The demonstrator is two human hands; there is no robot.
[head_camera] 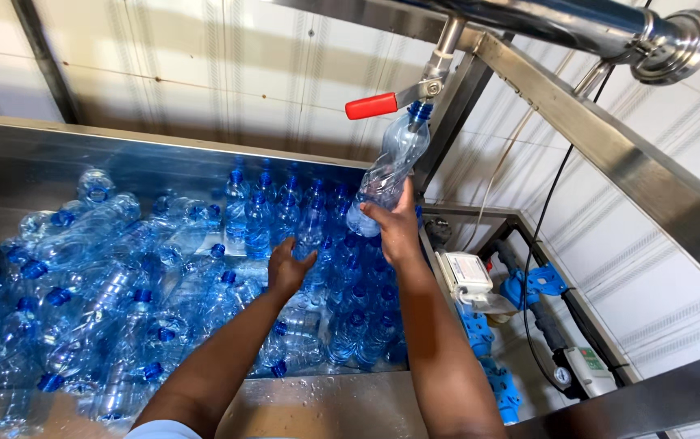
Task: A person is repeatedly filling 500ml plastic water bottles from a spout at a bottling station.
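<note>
Raising a clear blue-capped plastic bottle [386,175] in the clenched right hand [397,229], neck up to the red-handled tap [382,103], while lowering the half-open, empty left hand [287,270] over bottles in the steel trough [163,158].

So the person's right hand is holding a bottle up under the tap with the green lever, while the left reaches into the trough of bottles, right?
Not quite: the head view shows a red lever, not green. The right hand does hold a clear bottle up under the tap, while the left hand reaches into the trough of bottles.
</note>
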